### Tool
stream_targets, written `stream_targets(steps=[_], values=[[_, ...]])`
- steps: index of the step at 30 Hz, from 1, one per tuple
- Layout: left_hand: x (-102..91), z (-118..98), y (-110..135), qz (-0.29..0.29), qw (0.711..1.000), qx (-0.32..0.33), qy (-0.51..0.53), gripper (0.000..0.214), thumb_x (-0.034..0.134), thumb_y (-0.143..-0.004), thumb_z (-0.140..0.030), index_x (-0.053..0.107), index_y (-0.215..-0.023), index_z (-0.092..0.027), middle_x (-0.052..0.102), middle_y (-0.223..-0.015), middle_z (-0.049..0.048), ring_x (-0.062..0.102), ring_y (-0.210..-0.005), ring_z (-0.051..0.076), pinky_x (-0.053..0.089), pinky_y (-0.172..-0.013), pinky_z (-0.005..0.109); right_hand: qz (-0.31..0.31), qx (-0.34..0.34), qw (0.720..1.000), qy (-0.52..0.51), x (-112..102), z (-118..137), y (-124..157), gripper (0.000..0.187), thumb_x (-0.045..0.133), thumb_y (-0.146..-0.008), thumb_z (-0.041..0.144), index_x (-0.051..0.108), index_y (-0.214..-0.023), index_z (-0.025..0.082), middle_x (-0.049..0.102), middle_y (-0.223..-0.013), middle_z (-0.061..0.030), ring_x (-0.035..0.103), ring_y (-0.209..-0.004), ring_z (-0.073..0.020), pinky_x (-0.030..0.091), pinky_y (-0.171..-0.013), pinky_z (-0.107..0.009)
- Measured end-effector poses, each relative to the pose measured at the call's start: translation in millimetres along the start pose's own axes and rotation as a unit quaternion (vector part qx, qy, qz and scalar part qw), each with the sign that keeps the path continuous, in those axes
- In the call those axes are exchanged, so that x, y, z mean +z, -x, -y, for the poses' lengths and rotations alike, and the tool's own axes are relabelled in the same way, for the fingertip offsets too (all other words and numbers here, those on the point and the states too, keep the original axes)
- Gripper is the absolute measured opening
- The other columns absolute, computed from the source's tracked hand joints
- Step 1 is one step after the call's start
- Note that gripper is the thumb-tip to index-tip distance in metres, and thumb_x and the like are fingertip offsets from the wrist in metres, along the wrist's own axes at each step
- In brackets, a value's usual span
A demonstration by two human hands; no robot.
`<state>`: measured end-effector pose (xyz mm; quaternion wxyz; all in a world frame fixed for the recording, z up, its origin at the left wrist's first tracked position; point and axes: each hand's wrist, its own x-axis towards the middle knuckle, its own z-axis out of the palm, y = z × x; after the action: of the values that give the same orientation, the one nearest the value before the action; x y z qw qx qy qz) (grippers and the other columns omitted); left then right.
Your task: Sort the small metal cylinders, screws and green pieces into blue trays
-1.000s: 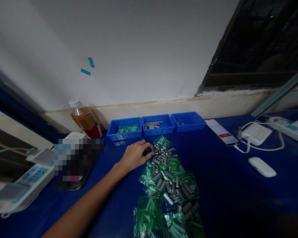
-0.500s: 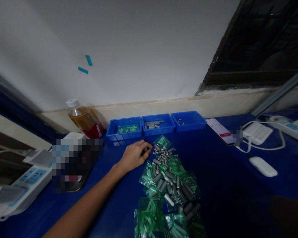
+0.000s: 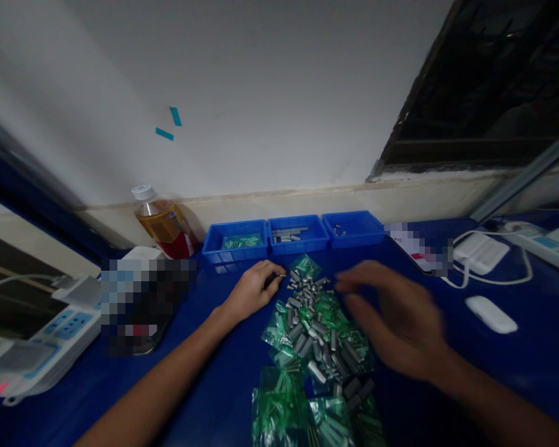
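Observation:
My left hand [image 3: 256, 287] rests on the blue table with thumb and forefinger pinched on a small metal piece [image 3: 282, 275], too small to name exactly. Beside it is a heap of loose silver metal pieces [image 3: 310, 290], some like short screws, others like longer grey cylinders [image 3: 317, 372]. They lie over and among several green-tinted clear bags [image 3: 282, 413]. To the right of the heap, my right hand [image 3: 394, 313] hovers, blurred, its thumb and fingers apart and no object visible between them.
Behind the heap stand three blue trays: one with green bags [image 3: 235, 252], one with metal rods [image 3: 298, 247], one with small bits [image 3: 354, 239]. A drink bottle [image 3: 168, 230], phones [image 3: 142, 341] and power strips [image 3: 69, 326] flank the left; a white case [image 3: 491, 313] lies right.
My right hand has come in from the lower right to beside the heap. My left hand keeps its pinch at nearly the same spot. The view has shifted slightly.

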<state>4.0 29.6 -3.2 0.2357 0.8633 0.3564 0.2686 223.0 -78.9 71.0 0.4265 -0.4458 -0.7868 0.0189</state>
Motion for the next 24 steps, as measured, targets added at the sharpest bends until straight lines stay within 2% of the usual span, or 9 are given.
stream_targets(steps=[3, 6, 9, 12, 15, 18, 19, 22, 24], values=[[2.1, -9, 1, -0.034, 0.991, -0.047, 0.123, 0.018, 0.049, -0.089, -0.032, 0.054, -0.098, -0.017, 0.059, -0.08, 0.0023, 0.055, -0.068, 0.013, 0.043, -0.063, 0.024, 0.045, 0.0, 0.999, 0.007, 34, -21, 2, 0.027, 0.05, -0.087, 0.018, 0.052, -0.114, 0.022, 0.063, -0.085, -0.0051, 0.061, -0.078, -0.0187, 0.052, -0.069, -0.033], [8.3, -22, 3, -0.028, 0.962, -0.054, 0.265, 0.026, 0.054, -0.087, -0.037, 0.047, -0.102, -0.017, 0.059, -0.082, 0.0021, 0.055, -0.07, 0.012, 0.042, -0.063, 0.022, 0.079, -0.026, 0.995, 0.055, 59, -37, 7, 0.024, 0.051, -0.087, 0.018, 0.052, -0.111, 0.017, 0.064, -0.091, -0.0082, 0.06, -0.085, -0.0206, 0.049, -0.075, -0.035], [14.7, -31, 5, -0.01, 0.936, -0.053, 0.347, 0.03, 0.058, -0.085, -0.039, 0.045, -0.102, -0.017, 0.059, -0.083, 0.0026, 0.055, -0.072, 0.012, 0.042, -0.066, 0.022, 0.098, -0.051, 0.991, 0.079, 66, -38, 10, 0.014, 0.047, -0.089, 0.017, 0.054, -0.101, 0.018, 0.064, -0.087, -0.007, 0.058, -0.082, -0.0197, 0.046, -0.073, -0.034], [15.0, -33, 4, -0.009, 0.927, -0.058, 0.371, 0.031, 0.058, -0.085, -0.039, 0.044, -0.102, -0.017, 0.059, -0.081, 0.0018, 0.056, -0.072, 0.012, 0.042, -0.066, 0.023, 0.102, -0.065, 0.987, 0.103, 61, -35, 5, 0.011, 0.046, -0.089, 0.018, 0.056, -0.092, 0.018, 0.063, -0.082, -0.0061, 0.056, -0.076, -0.0185, 0.043, -0.07, -0.032], [7.6, -26, 0, -0.005, 0.96, -0.053, 0.274, 0.027, 0.053, -0.088, -0.035, 0.046, -0.108, -0.018, 0.061, -0.083, 0.002, 0.056, -0.072, 0.013, 0.042, -0.065, 0.023, 0.074, -0.052, 0.984, 0.152, 47, -49, -12, 0.014, 0.046, -0.089, 0.023, 0.058, -0.085, 0.017, 0.063, -0.079, -0.006, 0.055, -0.074, -0.0184, 0.039, -0.069, -0.032], [-1.3, -14, -2, 0.023, 0.995, -0.029, 0.089, 0.019, 0.049, -0.089, -0.028, 0.054, -0.104, -0.018, 0.061, -0.084, 0.0027, 0.055, -0.071, 0.013, 0.041, -0.066, 0.025, 0.043, 0.044, 0.966, 0.249, 26, -88, -41, 0.021, 0.046, -0.088, 0.029, 0.061, -0.08, 0.016, 0.064, -0.082, -0.0088, 0.055, -0.083, -0.0216, 0.039, -0.075, -0.033], [-3.1, -11, -3, 0.039, 0.998, -0.015, 0.041, 0.016, 0.05, -0.088, -0.026, 0.057, -0.101, -0.018, 0.06, -0.085, 0.0031, 0.055, -0.072, 0.014, 0.042, -0.068, 0.026, 0.054, 0.09, 0.954, 0.281, 19, -103, -51, 0.022, 0.047, -0.087, 0.03, 0.062, -0.08, 0.016, 0.065, -0.085, -0.0099, 0.056, -0.087, -0.0228, 0.039, -0.076, -0.033], [-4.1, -5, -2, 0.089, 0.995, 0.023, -0.036, 0.014, 0.053, -0.085, -0.025, 0.06, -0.095, -0.018, 0.059, -0.091, 0.0045, 0.056, -0.082, 0.017, 0.043, -0.074, 0.028, 0.151, 0.217, 0.897, 0.354, 6, -145, -78, 0.025, 0.048, -0.084, 0.033, 0.067, -0.085, 0.016, 0.067, -0.093, -0.0121, 0.055, -0.092, -0.0253, 0.039, -0.077, -0.034], [-2.6, -4, -1, 0.103, 0.993, 0.031, -0.053, 0.015, 0.054, -0.084, -0.026, 0.06, -0.096, -0.019, 0.059, -0.094, 0.0044, 0.057, -0.085, 0.017, 0.043, -0.075, 0.027, 0.198, 0.267, 0.868, 0.369, 5, -162, -90, 0.025, 0.051, -0.082, 0.033, 0.069, -0.086, 0.017, 0.068, -0.095, -0.0121, 0.055, -0.094, -0.0263, 0.039, -0.076, -0.035]])
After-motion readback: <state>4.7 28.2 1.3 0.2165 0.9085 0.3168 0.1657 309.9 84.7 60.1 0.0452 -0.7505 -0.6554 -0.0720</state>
